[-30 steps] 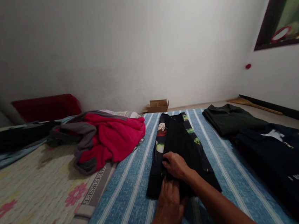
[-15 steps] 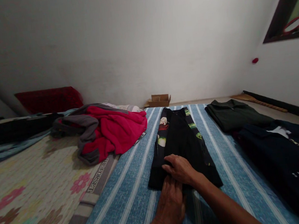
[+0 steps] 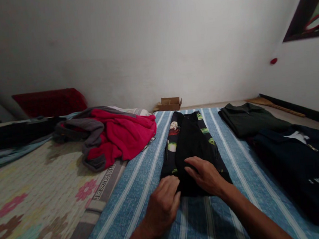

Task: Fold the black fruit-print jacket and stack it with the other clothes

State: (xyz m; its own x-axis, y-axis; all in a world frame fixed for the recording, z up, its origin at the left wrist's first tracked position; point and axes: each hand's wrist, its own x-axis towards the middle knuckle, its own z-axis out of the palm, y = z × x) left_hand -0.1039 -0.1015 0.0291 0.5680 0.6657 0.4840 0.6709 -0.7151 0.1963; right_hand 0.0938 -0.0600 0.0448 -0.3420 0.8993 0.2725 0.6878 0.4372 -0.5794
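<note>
A folded black garment [image 3: 190, 143] with colourful printed strips down both sides lies lengthwise on a blue striped bedsheet [image 3: 138, 189]. Its near left corner is under the curled fingers of my left hand [image 3: 164, 199], which is closed on the edge there. My right hand [image 3: 204, 173] rests on the near middle part of the garment, its fingers stretched out and the thumb apart. The hands cover parts of the near edge.
A pink and grey fleece garment [image 3: 121, 132] lies crumpled to the left, beside a flowered quilt [image 3: 42, 191]. On the right are a folded dark green top [image 3: 252, 118] and a folded navy top [image 3: 301, 158]. A cardboard box [image 3: 170, 103] stands by the wall.
My left hand has moved from the middle of the near edge to its left corner. My right hand has shifted slightly right. The garment's near edge looks narrower and lies a little farther away.
</note>
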